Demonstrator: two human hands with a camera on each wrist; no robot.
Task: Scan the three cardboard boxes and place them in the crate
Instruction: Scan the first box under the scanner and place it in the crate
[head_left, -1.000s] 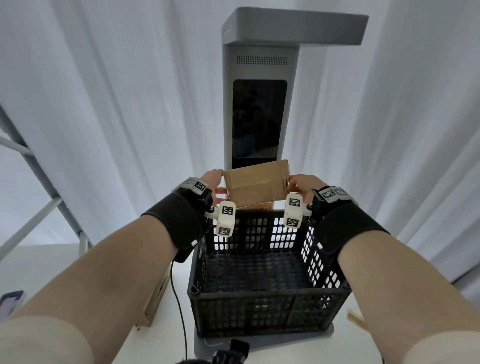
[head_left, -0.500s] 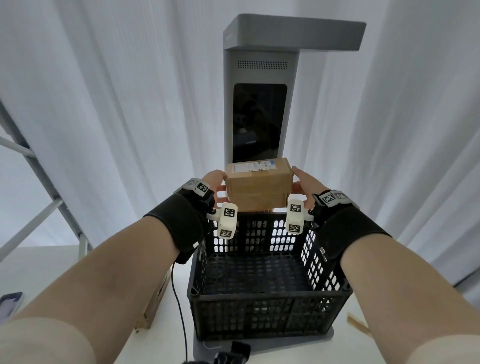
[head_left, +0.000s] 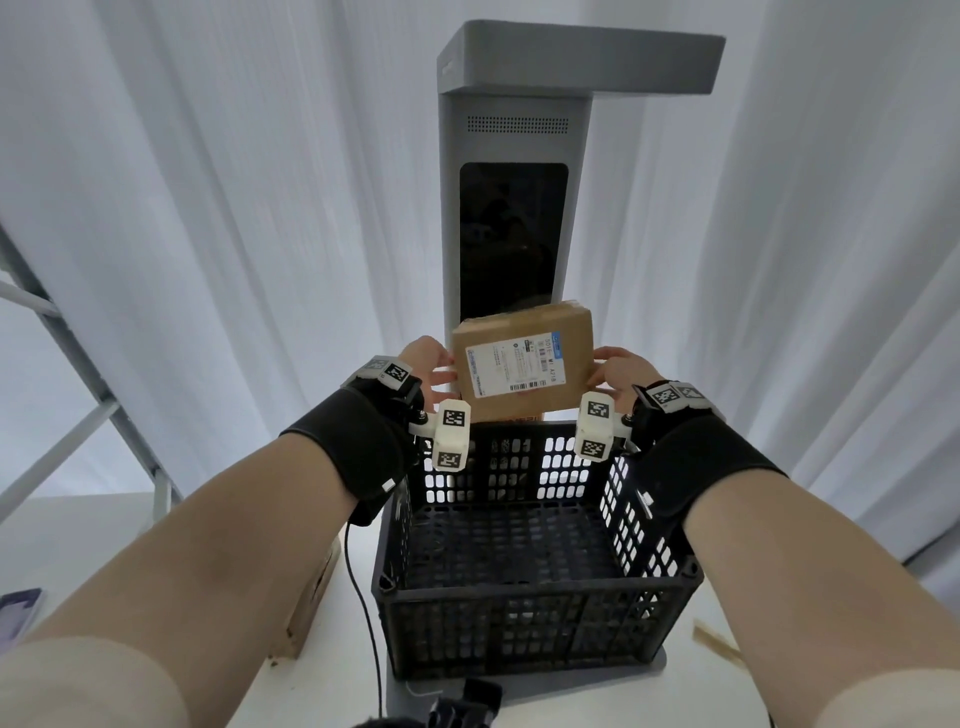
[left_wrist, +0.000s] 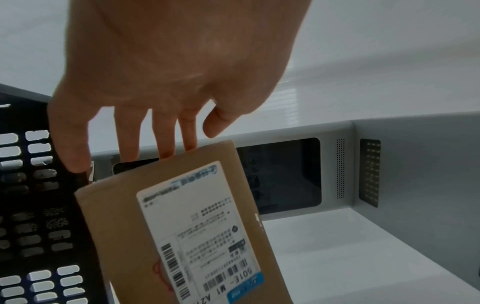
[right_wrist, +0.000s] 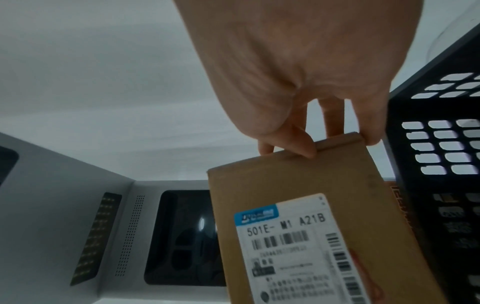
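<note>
I hold a small brown cardboard box (head_left: 522, 364) between both hands above the far rim of the black crate (head_left: 524, 571). Its white shipping label with barcodes is tilted towards me, below the dark screen of the grey scanner (head_left: 514, 156). My left hand (head_left: 431, 364) grips the box's left end, and my right hand (head_left: 618, 371) grips its right end. In the left wrist view my left hand (left_wrist: 122, 162) pinches the box (left_wrist: 124, 226) between thumb and fingers. In the right wrist view my right hand (right_wrist: 311, 148) curls over the edge of the box (right_wrist: 285, 181). Nothing lies in the crate.
A second cardboard box (head_left: 311, 603) lies left of the crate under my left forearm. A printed box (head_left: 519, 419) shows just behind the crate's far wall. A black cable (head_left: 363, 597) runs beside the crate. A metal frame (head_left: 78, 389) stands at the left, with white curtains behind.
The box has turned in my hands: a plain face showed first, then the label on top, and now the label tilts towards me. Both hands stayed above the crate's far rim.
</note>
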